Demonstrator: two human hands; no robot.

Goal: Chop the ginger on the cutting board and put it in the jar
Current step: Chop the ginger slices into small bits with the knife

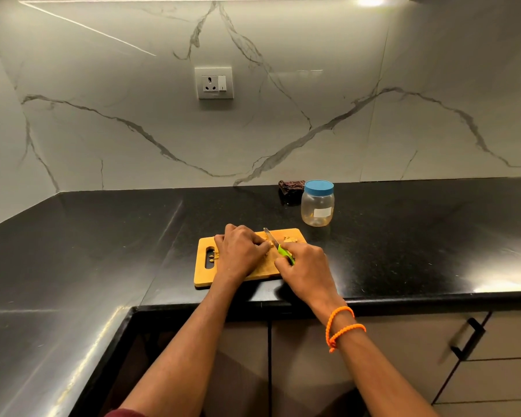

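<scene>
A wooden cutting board (205, 273) lies on the black counter (403, 251) just below the middle of the frame, its handle slot toward the left. The person's left hand (238, 254) rests on the board with fingers curled down, pinning a piece of ginger (269, 245) under the fingertips; only a sliver of it shows at the right edge of that hand. Right beside it, the right hand (306, 270) is wrapped round the green handle of a small knife (275, 242), whose blade slants up and to the left, touching the ginger just to the right of the left hand's fingertips. A few cut bits (288, 238) sit at the board's upper right corner, beyond the blade, and a couple more scraps (213, 256) lie by the handle slot on the left. An orange cord bracelet (342, 328) loops the right wrist.

Up and to the right of the board, apart from it, stands a clear plastic jar (317, 207) with its blue lid on. A dark folded cloth (291, 187) lies just behind it to the left against the marble wall. A wall socket (214, 83) sits higher, in the upper middle.
</scene>
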